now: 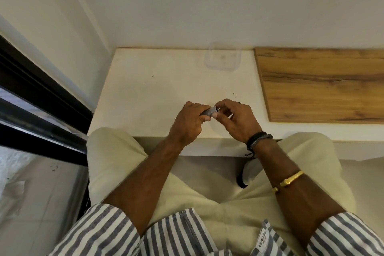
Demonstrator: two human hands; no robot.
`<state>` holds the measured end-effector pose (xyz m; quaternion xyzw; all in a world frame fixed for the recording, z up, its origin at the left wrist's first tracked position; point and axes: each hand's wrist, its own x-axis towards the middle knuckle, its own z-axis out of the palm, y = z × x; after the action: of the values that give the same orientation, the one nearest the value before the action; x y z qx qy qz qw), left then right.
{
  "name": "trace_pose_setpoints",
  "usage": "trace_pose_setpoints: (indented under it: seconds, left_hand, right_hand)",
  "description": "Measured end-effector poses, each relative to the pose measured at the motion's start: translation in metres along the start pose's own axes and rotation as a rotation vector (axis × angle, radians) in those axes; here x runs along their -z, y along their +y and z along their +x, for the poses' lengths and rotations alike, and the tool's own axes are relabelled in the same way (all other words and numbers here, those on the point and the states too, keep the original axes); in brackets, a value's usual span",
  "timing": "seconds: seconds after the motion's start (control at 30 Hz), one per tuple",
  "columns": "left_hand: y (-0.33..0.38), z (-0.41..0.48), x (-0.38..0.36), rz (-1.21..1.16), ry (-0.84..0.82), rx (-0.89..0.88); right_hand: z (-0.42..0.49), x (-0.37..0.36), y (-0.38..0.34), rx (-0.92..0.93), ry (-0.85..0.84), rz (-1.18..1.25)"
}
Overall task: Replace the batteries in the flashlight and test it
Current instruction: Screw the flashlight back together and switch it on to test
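Observation:
A small grey flashlight [208,111] is held above the near part of the white tabletop [158,89]. My left hand [190,121] grips its body, which is mostly hidden inside the fist. My right hand [234,118] meets it from the right, thumb and fingertips pinching the exposed end of the flashlight. A small dark piece shows past my right fingers; what it is cannot be told. No loose batteries are visible.
A clear plastic container [223,57] stands at the back of the table against the wall. A wooden board [322,83] covers the right side. A dark window frame [37,97] runs along the left. My legs sit under the table's front edge.

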<state>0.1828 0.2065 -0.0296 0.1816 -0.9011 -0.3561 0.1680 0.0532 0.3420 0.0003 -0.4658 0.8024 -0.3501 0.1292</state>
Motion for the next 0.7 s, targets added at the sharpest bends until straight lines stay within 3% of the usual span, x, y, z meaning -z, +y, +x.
trace_pose_setpoints:
  seconds: [0.17, 0.3, 0.53, 0.63, 0.7]
  left_hand:
    - [0.001, -0.001, 0.001, 0.0, -0.013, -0.003]
    - [0.003, 0.001, 0.002, -0.007, 0.019, 0.006]
    - [0.007, -0.001, 0.005, -0.029, 0.16, 0.04]
    - [0.006, 0.001, 0.008, -0.133, 0.165, 0.096]
    - [0.009, 0.001, 0.009, -0.217, 0.154, 0.144]
  right_hand:
    - [0.002, -0.005, 0.001, 0.066, 0.04, -0.071]
    - [0.002, -0.01, 0.0, 0.015, 0.095, -0.017]
    - [-0.006, -0.03, -0.017, -0.285, 0.227, 0.453]
    - [-0.002, -0.031, -0.018, -0.369, 0.235, 0.618]
    - [0.001, -0.031, -0.019, -0.449, 0.255, 0.853]
